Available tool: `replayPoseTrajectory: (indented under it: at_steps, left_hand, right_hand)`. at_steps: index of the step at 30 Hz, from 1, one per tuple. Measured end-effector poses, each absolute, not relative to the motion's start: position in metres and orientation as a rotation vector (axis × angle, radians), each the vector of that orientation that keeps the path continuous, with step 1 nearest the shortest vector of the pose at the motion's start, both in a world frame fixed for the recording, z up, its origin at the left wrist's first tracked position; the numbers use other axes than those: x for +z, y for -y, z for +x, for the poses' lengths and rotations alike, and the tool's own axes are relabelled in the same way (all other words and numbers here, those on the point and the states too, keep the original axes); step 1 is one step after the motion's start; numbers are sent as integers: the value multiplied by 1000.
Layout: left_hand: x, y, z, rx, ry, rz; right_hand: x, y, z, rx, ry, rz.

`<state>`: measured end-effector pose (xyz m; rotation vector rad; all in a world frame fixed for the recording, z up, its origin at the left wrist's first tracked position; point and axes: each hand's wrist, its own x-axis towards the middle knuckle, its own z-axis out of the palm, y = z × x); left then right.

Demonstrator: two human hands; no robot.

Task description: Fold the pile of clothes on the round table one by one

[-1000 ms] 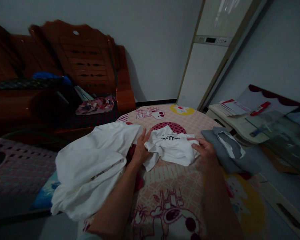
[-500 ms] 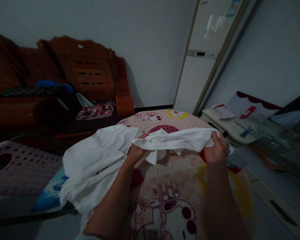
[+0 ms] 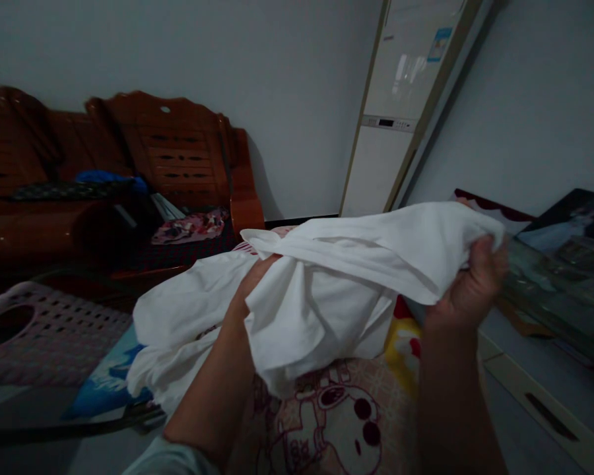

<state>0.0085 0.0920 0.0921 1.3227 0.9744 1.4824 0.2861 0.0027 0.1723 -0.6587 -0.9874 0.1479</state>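
A white cloth garment, its exact kind unclear, is stretched between my two hands above the table and hangs down in loose folds. My right hand is closed on its raised right end, thumb on the near side. At the other end, my left hand is mostly covered by the fabric; its fingers are hidden, but the cloth is gathered and pulled into folds there. Left of my left forearm lies a second heap of white clothing. Beneath everything is a tablecloth with cartoon dog prints.
A carved wooden sofa stands at the back left, with a floral cloth on its seat. A pink woven basket is at the left. Behind stands a tall white air conditioner. A glass-topped cabinet is at the right.
My right hand has risen and moved right, lifting the garment's end. The narrow folded strip has spread into a wider hanging piece, and fabric now covers most of my left hand.
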Motion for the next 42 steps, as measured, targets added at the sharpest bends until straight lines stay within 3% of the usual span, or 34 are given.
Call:
replayPoseTrajectory:
  at_steps: [4,8,17,23,27,30,36,39,42]
  left_hand:
    - [107,-142,13,1604,-1091,1547]
    - [86,-159,10,1781,-1405,1722]
    - [-21,-51,3,1374,-1466,1784]
    - [-12,-17,34,665,-1773,2102]
    - [-20,-17,36,363,-1864,2182]
    - [-24,-25,24,450,-1816,2099]
    - [-21,-35,-6,1061,-1713,1703]
    - [-25,-29,-12,1037,-1733,1795]
    - [-27,-22,-7,784,-1768,2019]
  right_hand:
    - [152,-77,293,101,1246,-905]
    - [103,-131,298,47,1546,-1232]
    - [-29,-37,295,72,1759,-1836]
    - [-31,7,243,-213,1925,-1851]
    - [-29,12,224,-175,2001,-1937]
    - [-26,0,247,-2,1782,-1968]
    - [-34,-21,342,57,972,-1797]
    - [-49,-18,371,170,922,-1867]
    - [-59,-15,373,339,1057,-1956]
